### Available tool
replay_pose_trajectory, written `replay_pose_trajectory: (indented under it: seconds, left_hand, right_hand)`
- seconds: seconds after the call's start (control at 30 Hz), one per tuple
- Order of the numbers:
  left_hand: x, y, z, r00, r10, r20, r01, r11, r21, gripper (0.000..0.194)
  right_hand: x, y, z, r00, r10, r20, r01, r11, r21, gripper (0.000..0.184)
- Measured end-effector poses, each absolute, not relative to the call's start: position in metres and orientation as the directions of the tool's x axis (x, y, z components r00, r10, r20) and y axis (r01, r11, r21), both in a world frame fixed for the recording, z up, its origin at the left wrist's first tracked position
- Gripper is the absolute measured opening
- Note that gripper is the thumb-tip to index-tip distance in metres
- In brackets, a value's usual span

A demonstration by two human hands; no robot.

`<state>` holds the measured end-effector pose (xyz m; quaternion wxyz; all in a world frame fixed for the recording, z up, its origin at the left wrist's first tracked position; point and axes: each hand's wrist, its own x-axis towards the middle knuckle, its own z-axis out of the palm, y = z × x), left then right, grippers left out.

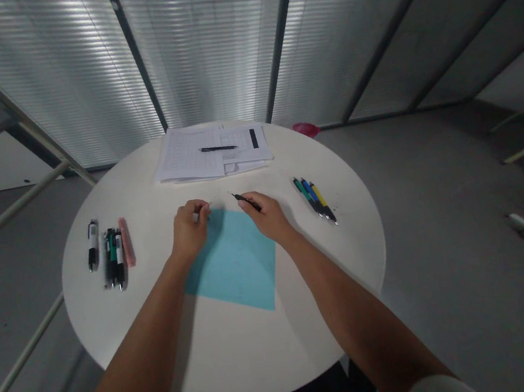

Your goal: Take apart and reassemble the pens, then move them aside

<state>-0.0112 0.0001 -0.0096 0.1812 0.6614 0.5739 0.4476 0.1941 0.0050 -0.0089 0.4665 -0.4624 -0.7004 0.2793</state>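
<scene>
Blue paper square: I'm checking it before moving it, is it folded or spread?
Spread: the blue paper square lies flat on the round white table, no fold visible.

Left hand (189, 231), right hand (268, 217) pinching, close together.

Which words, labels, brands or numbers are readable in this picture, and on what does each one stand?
No text is readable.
Printed sheets: grid and lines of print, too small to read.
White-barrelled pen on the left: marks too blurred to read.
Coloured pens on the right: too small to read.
Black pen in the right hand: too small to read.
</scene>
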Motion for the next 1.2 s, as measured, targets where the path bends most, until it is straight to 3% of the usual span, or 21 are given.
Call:
replay_pose_trajectory:
  seconds: [0.63, 1.2]
  left_hand:
    - [-0.003, -0.005, -0.002, -0.095, 0.921, 0.377, 0.414, -0.308, 0.856, 0.027]
    - [0.005, -0.011, 0.013, -0.088, 0.972, 0.218, 0.074, -0.212, 0.975, 0.032]
  right_hand:
    - [0.196, 0.005, -0.010, -0.168, 0.890, 0.425, 0.342, 0.457, -0.821, 0.037]
    - [0.194, -0.002, -0.007, -0.425, 0.812, 0.400, 0.431, 0.571, -0.699, 0.037]
